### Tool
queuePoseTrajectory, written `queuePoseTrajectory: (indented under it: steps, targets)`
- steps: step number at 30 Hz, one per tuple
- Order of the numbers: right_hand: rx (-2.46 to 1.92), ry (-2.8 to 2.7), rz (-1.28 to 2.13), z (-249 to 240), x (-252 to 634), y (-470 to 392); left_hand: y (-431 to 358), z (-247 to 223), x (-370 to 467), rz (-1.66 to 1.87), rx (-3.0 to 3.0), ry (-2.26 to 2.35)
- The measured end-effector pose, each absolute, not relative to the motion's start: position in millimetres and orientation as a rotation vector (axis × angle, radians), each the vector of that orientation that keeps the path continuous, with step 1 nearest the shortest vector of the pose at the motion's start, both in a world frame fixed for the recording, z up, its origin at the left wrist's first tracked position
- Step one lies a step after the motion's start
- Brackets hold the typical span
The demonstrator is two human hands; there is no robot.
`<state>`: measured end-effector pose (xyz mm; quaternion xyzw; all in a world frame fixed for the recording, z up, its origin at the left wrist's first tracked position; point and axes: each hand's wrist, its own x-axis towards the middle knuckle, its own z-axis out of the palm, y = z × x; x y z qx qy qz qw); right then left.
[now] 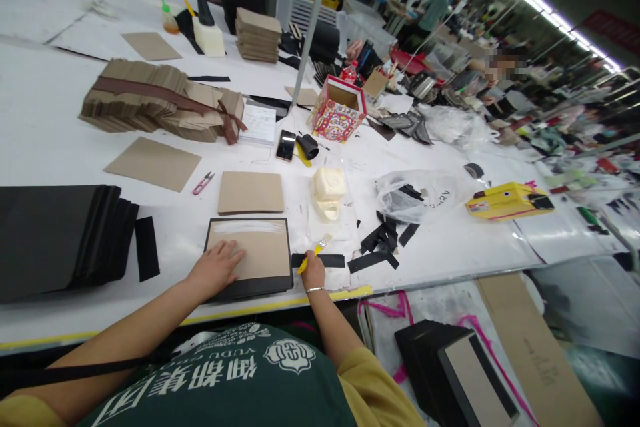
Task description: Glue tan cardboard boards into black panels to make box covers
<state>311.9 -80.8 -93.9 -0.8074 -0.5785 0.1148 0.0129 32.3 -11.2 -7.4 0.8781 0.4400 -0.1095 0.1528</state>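
Note:
My left hand (pixel 220 268) lies flat, fingers spread, on a tan cardboard panel (pixel 267 257). The panel rests on black sheets (pixel 250 290) whose edges show around it. A white, glue-like streak runs along the panel's far edge. In my right hand (pixel 314 272) is a small brush (pixel 320 247) with a yellow handle, its bristles pointing away from me. Beneath that hand a black strip (pixel 333 260) lies on the table, right of the panel. Beyond it stands a cream plastic container (pixel 329 190). Another tan panel (pixel 251 192) lies just past the one under my left hand.
Stacked black pieces (pixel 60 233) fill the left side. Farther back are bundled cardboard pieces (pixel 155 100), thread snips (pixel 203 183), a phone (pixel 285 145) and a red patterned box (pixel 339 110). At right lie loose black strips (pixel 377 247), a plastic bag (pixel 425 193) and a yellow box (pixel 507 201).

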Motion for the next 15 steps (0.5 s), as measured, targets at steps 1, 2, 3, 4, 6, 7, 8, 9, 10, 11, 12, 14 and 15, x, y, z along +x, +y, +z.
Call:
queuePoseTrajectory:
  steps: [1,2,3,4,6,7,8,9,10,11,12,14,15]
  targets:
    - [-2.523,-1.818,0.365,-94.5,312.4,-80.5,-11.0,-6.3,32.8,-0.320,2.519,1.261]
    - [-2.522,-1.829,0.365,-94.5,312.9,-80.3,-10.9,-5.3,33.2,-0.326,2.519,1.260]
    - [-2.512,-1.833,0.353,-94.1,313.3,-80.2,-10.8,-4.4,33.5,-0.330,2.517,1.259]
    - [-2.500,-1.830,0.332,-93.5,313.4,-80.2,-10.8,-3.7,33.8,-0.334,2.513,1.260]
    - [-2.492,-1.804,0.287,-92.4,313.2,-80.3,-10.9,-3.4,34.0,-0.333,2.499,1.260]
    - [-2.499,-1.794,0.279,-92.2,313.2,-80.2,-11.0,-3.8,33.9,-0.329,2.491,1.260]
    - [-2.514,-1.790,0.285,-92.2,313.4,-79.9,-11.1,-4.5,33.8,-0.326,2.483,1.262]
    - [-2.533,-1.793,0.304,-92.3,313.9,-79.4,-11.1,-5.3,33.6,-0.324,2.479,1.262]
    - [-2.550,-1.798,0.325,-92.6,314.7,-78.8,-11.1,-6.2,33.4,-0.322,2.480,1.261]
    - [-2.559,-1.810,0.346,-92.9,315.8,-78.1,-11.0,-6.9,33.1,-0.321,2.484,1.260]
    - [-2.559,-1.824,0.361,-93.2,317.0,-77.4,-10.9,-7.5,33.0,-0.320,2.492,1.260]
    - [-2.547,-1.838,0.376,-93.7,319.8,-76.5,-10.6,-7.5,32.9,-0.318,2.509,1.254]
    - [-2.538,-1.832,0.381,-94.0,321.1,-76.3,-10.4,-7.1,33.0,-0.321,2.516,1.249]
